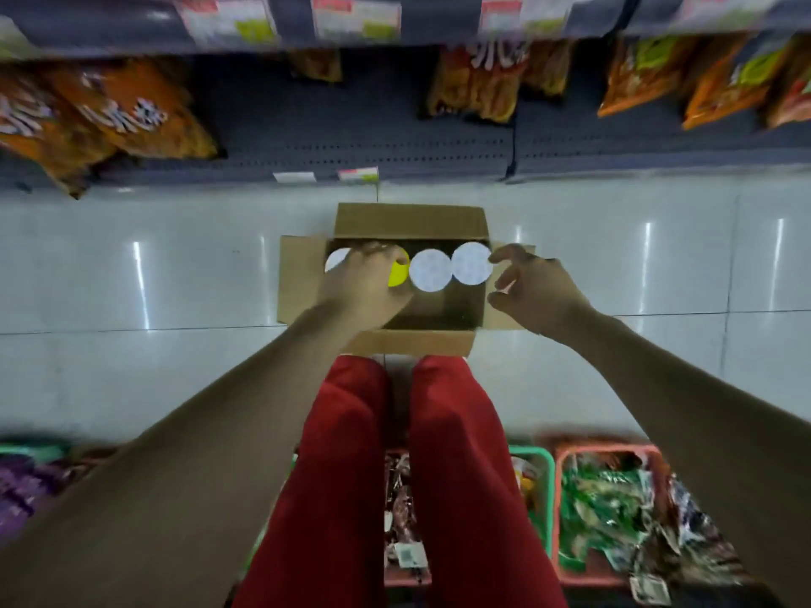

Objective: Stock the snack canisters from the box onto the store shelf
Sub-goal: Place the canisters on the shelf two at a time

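Matt cardboard box (408,221); glossy tiled floor (131,278).

An open box (412,221) sits on the floor (131,265), between the person's legs (351,454) and the bottom shelf (351,138). Inside it, canisters (432,270) stand upright in a row along the wall nearest the shelf, lids up. The left hand (366,285) is over the left end of the row, the right hand (533,287) over the box's right flap, just beside the rightmost canister (471,264). Snack bags (114,111) lie toward the shelf's left and right ends. Baskets (610,511) of packets stand behind the legs.
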The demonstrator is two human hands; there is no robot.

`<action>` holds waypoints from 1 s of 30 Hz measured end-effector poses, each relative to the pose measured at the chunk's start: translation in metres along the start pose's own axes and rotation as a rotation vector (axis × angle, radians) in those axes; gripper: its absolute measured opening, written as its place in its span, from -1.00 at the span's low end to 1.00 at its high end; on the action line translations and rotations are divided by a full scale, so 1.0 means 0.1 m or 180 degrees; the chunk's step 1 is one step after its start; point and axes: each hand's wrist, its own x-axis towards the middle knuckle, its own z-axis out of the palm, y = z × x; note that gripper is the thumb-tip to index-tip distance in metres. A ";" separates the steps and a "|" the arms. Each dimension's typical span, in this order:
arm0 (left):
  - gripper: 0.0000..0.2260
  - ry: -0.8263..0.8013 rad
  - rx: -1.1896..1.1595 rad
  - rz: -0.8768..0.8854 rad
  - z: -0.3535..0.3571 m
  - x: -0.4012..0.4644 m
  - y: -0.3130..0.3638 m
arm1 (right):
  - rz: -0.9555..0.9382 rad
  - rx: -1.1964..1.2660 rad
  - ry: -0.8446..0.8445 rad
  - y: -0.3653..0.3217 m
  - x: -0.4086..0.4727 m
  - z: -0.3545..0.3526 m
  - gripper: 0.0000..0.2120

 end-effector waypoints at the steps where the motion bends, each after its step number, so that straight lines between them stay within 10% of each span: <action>1: -0.63 0.0009 -0.0032 -0.0033 0.12 0.09 -0.08 | 0.0043 -0.0009 -0.0011 0.07 0.11 0.10 -0.55; 14: -0.14 0.0277 0.1211 0.0738 1.44 0.98 -0.40 | -0.0514 -0.0694 0.0566 0.73 1.19 0.89 -0.14; 30: -0.32 0.0488 0.1041 0.0779 1.05 0.59 -0.14 | -0.0543 -0.0629 0.0684 0.57 0.69 0.63 -0.21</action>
